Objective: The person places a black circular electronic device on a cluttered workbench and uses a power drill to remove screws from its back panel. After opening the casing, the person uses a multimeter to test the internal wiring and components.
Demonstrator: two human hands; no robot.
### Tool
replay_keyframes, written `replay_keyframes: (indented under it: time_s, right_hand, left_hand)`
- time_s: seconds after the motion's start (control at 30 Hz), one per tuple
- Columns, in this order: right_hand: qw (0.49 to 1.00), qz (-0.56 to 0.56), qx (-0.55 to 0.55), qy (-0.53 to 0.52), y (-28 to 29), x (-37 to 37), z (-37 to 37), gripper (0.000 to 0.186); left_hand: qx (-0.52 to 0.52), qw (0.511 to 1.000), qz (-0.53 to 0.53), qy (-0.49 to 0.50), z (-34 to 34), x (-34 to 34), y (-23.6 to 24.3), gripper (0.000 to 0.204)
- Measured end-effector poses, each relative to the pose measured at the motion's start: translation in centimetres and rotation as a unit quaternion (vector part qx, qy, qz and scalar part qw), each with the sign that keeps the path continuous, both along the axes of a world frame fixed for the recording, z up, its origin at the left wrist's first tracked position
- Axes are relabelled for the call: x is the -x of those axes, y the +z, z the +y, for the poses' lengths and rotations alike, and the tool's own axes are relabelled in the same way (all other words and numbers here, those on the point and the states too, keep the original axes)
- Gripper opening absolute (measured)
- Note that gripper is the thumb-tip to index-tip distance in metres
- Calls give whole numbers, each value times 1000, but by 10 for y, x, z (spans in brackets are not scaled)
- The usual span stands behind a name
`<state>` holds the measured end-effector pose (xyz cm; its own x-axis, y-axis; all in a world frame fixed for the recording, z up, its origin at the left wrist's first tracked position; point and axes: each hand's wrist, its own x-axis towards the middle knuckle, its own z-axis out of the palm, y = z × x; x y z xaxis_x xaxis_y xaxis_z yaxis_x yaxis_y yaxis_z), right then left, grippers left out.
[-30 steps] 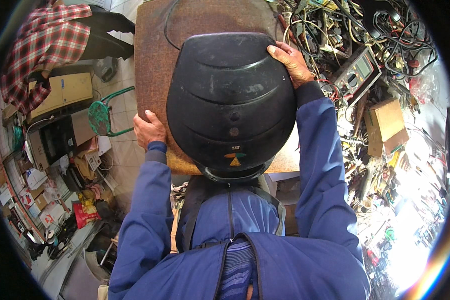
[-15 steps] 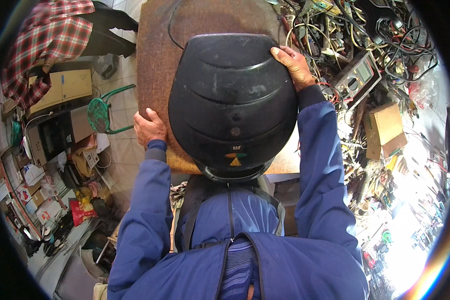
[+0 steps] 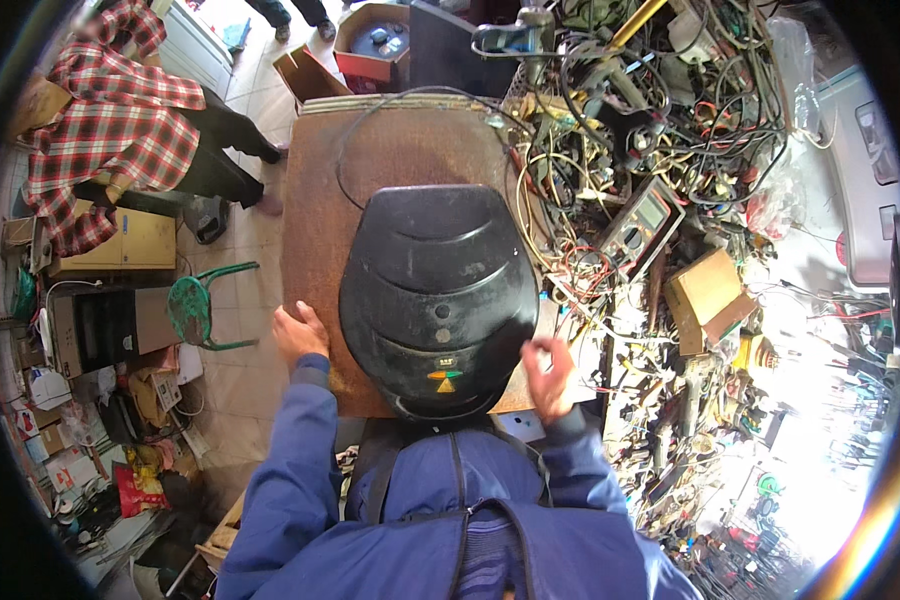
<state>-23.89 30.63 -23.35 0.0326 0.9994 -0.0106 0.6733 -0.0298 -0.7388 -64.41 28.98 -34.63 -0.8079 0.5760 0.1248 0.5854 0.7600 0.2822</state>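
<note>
A large black appliance (image 3: 445, 265) with a rounded, ribbed plastic casing lies on the brown wooden tabletop (image 3: 315, 160). A small coloured label is near its narrow near end. My left hand (image 3: 302, 335) is at the table's left edge, apart from the casing, with loosely bent fingers and thumb spread. Beside the near right side of the casing is my right hand (image 3: 550, 378), slightly blurred, its thumb and fingers apart with nothing between them. A thin black cable (image 3: 342, 170) curves over the table behind the appliance.
Tangled wires (image 3: 710, 80) and loose parts crowd the right side, with a multimeter (image 3: 642, 225) and a cardboard box (image 3: 708, 300) among them. A green stool (image 3: 192, 308) stands left. Further back left is a person in a checked shirt (image 3: 120, 130). An open box (image 3: 375, 55) sits beyond the table.
My right hand has let go of the appliance's far right corner and come back toward me. The view has shifted, showing more beyond the table. My left hand stays at the table edge.
</note>
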Motion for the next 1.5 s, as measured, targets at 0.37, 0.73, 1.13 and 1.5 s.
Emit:
replay_keyframes:
  time_s: [0.37, 0.73, 1.13, 1.5]
  right_hand:
    - [906, -133, -23, 402, 0, 64, -84, 17]
    - [925, 16, 123, 358, 63, 82, -52, 21]
    - [985, -168, -32, -25, 15, 38, 288, 47]
    - [978, -191, -68, -54, 1, 43, 321, 42]
  left_hand:
    - [20, 995, -97, -8, -11, 13, 13, 48]
    - [-59, 960, -263, -82, -59, 53, -25, 51]
    - [-150, 934, -325, 16, -190, 58, -29, 49]
    - [-127, 901, -359, 207, -327, 6, -51, 55]
